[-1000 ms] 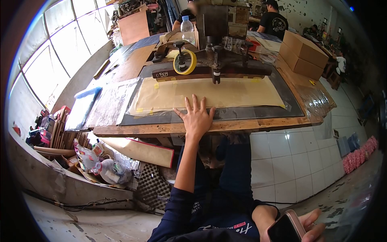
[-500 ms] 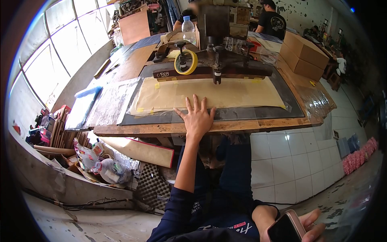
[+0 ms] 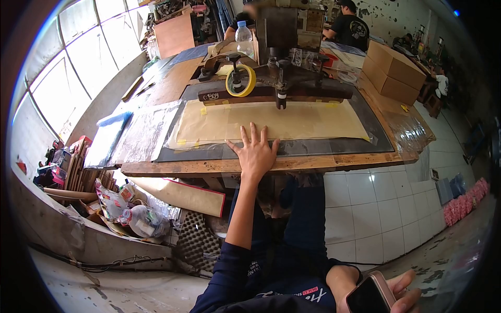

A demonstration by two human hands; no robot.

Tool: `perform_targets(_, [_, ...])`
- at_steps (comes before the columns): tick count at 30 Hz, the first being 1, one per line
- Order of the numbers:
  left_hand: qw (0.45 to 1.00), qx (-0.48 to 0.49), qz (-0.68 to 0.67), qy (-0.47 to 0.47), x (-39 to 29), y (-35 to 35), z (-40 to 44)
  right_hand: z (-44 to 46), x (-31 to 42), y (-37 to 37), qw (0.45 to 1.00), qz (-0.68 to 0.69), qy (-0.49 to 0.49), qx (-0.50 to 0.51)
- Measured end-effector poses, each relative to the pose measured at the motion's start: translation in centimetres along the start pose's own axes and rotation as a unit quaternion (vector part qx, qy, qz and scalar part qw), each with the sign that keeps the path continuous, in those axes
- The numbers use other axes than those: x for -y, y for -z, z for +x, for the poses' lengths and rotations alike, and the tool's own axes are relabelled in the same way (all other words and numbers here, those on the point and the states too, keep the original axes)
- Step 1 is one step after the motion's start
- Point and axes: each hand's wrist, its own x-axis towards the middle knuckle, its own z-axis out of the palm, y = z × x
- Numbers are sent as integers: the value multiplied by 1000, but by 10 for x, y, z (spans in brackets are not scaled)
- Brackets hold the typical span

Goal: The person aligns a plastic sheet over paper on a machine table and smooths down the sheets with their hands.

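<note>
My left hand lies palm down with its fingers spread, over the front edge of a long tan sheet. The sheet rests on a dark mat, with bits of yellow tape along its edges. Low at the right, my right hand grips a smartphone with a dark screen and a pinkish rim. Above the sheet's far edge stands a press with a long bar. A roll of yellow tape hangs on a knob of the press.
Cardboard boxes stand at the table's right. Clear plastic sheets lie left of the mat, and a water bottle stands behind. Another person is at the back. Below left are plastic bottles and scraps.
Both my hands stay in place. At the back right, the person's arm has shifted slightly.
</note>
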Motion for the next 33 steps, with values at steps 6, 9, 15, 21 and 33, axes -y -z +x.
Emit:
perform_targets(6, [1000, -7, 1, -2, 1, -1, 0, -1, -1, -5, 1000, 14, 6, -28])
perform_targets(9, [1000, -13, 1, -3, 0, -1, -1, -3, -3, -9, 995, 95, 5, -35])
perform_targets(15, [1000, -31, -4, -3, 1, -3, -2, -7, -11, -20, 897, 441, -2, -36])
perform_targets(21, [999, -40, -26, 1, 2, -2, -2, -10, -14, -32, 733, 678, 5, -59])
perform_targets(33, [997, -66, -36, -3, 1, -3, -2, -13, -17, -47, 538, 837, 30, -94])
